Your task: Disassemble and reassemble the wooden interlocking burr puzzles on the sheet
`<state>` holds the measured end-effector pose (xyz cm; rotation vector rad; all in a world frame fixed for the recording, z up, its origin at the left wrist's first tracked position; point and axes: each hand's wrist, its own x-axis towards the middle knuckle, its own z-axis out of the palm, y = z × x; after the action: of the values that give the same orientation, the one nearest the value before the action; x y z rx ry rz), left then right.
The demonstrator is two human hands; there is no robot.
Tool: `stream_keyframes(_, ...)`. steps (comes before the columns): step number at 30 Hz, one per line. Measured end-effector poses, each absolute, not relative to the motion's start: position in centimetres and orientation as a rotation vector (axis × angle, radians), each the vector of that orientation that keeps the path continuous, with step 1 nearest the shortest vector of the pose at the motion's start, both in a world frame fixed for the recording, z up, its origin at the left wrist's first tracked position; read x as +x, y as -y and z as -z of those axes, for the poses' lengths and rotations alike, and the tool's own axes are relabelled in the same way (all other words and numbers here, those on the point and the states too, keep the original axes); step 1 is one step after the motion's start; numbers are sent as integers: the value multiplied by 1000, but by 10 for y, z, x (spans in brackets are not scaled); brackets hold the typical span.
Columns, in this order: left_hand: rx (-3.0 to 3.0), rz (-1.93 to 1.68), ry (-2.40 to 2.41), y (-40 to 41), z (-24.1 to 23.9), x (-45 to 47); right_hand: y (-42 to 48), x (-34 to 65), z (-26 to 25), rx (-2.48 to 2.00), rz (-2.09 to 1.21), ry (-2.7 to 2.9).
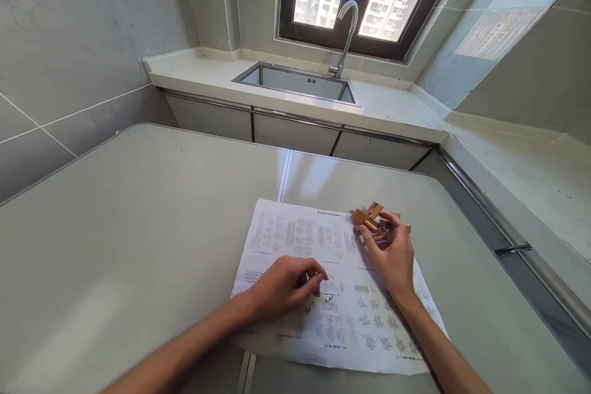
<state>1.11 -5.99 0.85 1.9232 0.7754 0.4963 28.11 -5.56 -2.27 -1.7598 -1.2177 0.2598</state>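
Note:
A white paper sheet (341, 354) printed with rows of small line diagrams lies on the table. My left hand (293, 286) rests over its middle, fingers curled in toward the thumb, with nothing visible in them. At the sheet's upper right corner is a small cluster of brown wooden puzzle pieces (369, 218), notched bars lying crossed and tilted against each other. My right hand (393, 252) has its thumb and fingers around the near right side of these pieces. Part of the cluster is hidden behind those fingers.
The pale folding table (152, 228) has a seam (285, 175) across its middle. Beyond its far edge runs a white counter (194, 77) with a steel-rimmed sink (295, 91) and a tap (348, 31) under a window. Another counter edge (512, 184) lies along the right.

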Motion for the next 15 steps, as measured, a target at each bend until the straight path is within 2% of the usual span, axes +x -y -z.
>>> stream_keyframes(15, 1947, -534, -756, 60, -6, 11, 53, 292, 31, -1612, -75, 1413)
